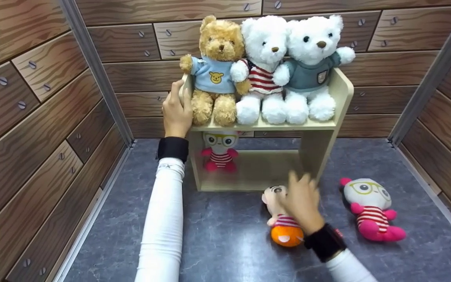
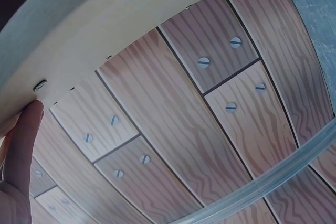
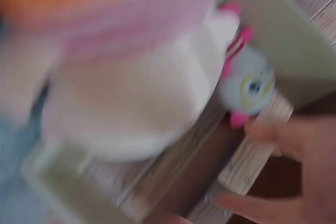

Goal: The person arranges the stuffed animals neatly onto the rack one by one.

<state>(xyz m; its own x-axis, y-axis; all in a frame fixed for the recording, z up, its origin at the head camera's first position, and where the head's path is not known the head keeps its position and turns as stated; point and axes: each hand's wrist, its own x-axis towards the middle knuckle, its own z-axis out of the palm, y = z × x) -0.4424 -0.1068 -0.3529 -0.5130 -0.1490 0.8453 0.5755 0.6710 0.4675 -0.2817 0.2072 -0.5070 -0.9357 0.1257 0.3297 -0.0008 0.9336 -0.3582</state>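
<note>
My left hand (image 1: 177, 111) grips the left side panel of a small cream two-tier shelf (image 1: 264, 127); in the left wrist view a finger (image 2: 23, 156) lies against the panel. Over a plush doll (image 1: 282, 221) with a pale head, striped top and orange bottom, my right hand (image 1: 302, 199) appears blurred, covering part of it. The right wrist view shows that hand's fingers (image 3: 268, 208) spread, apart from the doll (image 3: 131, 98). Inside the lower tier, at the left, sits a pink-and-white plush toy (image 1: 220, 154) with yellow glasses.
On the upper tier sit a brown bear (image 1: 215, 74), a white bear in stripes (image 1: 264, 70) and a white bear in green (image 1: 313, 70). Another glasses toy (image 1: 374, 211) lies on the grey floor (image 1: 225, 246) at right. Wood-patterned walls (image 1: 139, 78) enclose the space.
</note>
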